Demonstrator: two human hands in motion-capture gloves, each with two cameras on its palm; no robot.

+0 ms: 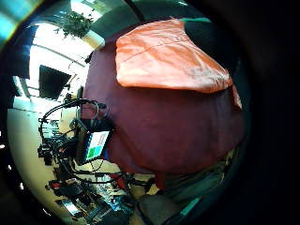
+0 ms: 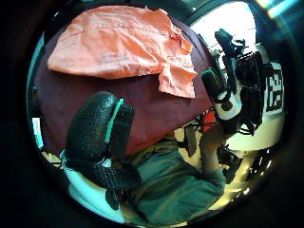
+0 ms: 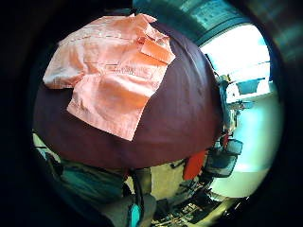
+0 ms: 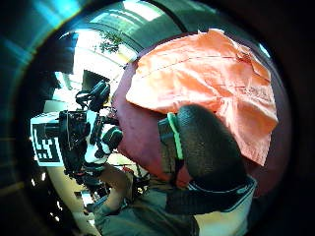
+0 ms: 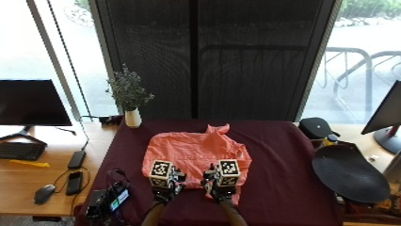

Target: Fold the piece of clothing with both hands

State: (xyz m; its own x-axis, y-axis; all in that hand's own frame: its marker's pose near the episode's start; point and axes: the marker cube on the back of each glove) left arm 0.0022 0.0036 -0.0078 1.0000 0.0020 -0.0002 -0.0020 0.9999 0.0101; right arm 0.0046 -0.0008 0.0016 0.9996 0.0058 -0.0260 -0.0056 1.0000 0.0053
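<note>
A salmon-orange short-sleeved shirt (image 5: 197,153) lies spread flat on the dark maroon tablecloth (image 5: 276,155), collar toward the far side. My left hand (image 5: 164,184) and right hand (image 5: 219,186) hover side by side over the shirt's near hem, apart from the cloth. The palm views look down on the shirt (image 1: 164,56) (image 2: 118,42) (image 3: 109,71) (image 4: 206,78) from some height, with nothing in either palm. The left thumb (image 2: 95,137) and right thumb (image 4: 206,147) hang free. One sleeve (image 3: 113,101) lies flat toward the near edge.
A white vase with a plant (image 5: 130,101) stands at the cloth's far left corner. A black round disc (image 5: 349,173) and a black cap-like object (image 5: 316,127) sit at the right. A small screen device (image 5: 109,200) with cables is at the near left corner. Bare maroon cloth flanks the shirt.
</note>
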